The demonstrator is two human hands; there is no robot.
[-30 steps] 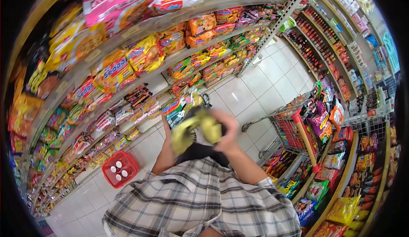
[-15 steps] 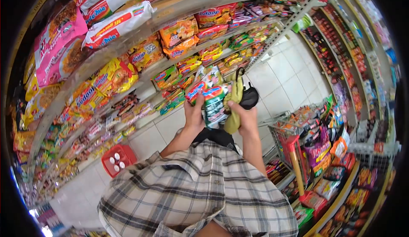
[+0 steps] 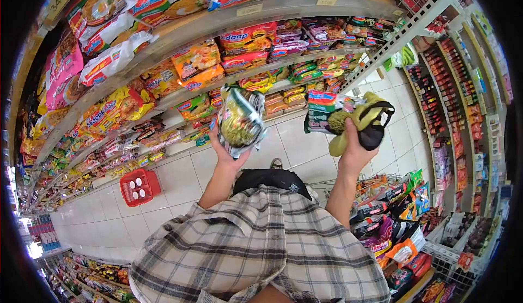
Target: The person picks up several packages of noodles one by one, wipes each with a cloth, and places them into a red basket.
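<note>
The left hand [image 3: 227, 153] holds a green noodle packet [image 3: 239, 120] up in front of the noodle shelves [image 3: 180, 30]. The packet stands above the palm, its lower edge pinched by the fingers: the thumb side lies on the near face, the other fingers are hidden behind the wrapper. It tilts a little, its printed face toward the camera, and it covers part of the lower shelf rows.

The right hand [image 3: 354, 145] is raised to the right of that packet, well apart from it. Its fingers are closed around two things at once: a second noodle packet [image 3: 322, 112], which sticks out to the left of the fist, and a yellow-green pouch [image 3: 366, 119] with black straps, which rises above and to the right of the knuckles. How the fingertips sit behind the pouch cannot be told.

Below both hands, nearer the camera, is the person's plaid shirt [image 3: 261, 248]. A red basket [image 3: 139, 186] with white-capped bottles sits on the tiled floor, left of the left forearm. A shopping cart [image 3: 392, 216] full of snack bags stands right of the right forearm.
</note>
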